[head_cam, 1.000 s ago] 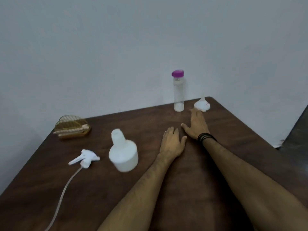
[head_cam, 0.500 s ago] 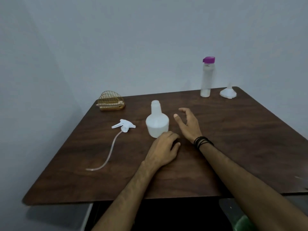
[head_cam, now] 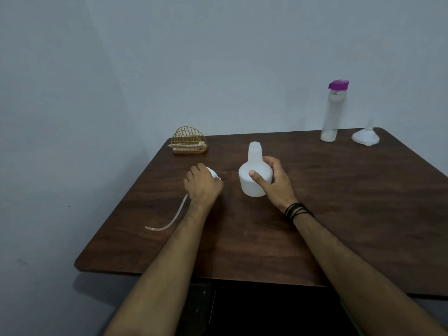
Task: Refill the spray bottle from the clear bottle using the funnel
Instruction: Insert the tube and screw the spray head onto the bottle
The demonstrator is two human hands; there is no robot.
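Observation:
The white spray bottle [head_cam: 252, 173] stands upright and uncapped near the middle of the dark wooden table [head_cam: 351, 202]. My right hand [head_cam: 275, 183] is wrapped around its body, thumb in front. My left hand [head_cam: 202, 186] lies over the white trigger sprayer head [head_cam: 213, 173], mostly hiding it; its thin dip tube [head_cam: 167, 219] trails toward the table's left edge. The tall clear bottle [head_cam: 332, 115] with a purple cap stands at the far right. A white funnel [head_cam: 366, 138] sits upside down just to the right of it.
A gold wire holder [head_cam: 189, 141] with napkins sits at the far left corner. Grey walls close in behind and to the left. The table's near edge drops to a dark gap below.
Both hands moved left. My right hand went from hovering beside the spray bottle to gripping it. My left hand travelled from in front of the bottle onto the sprayer head. The view shifted.

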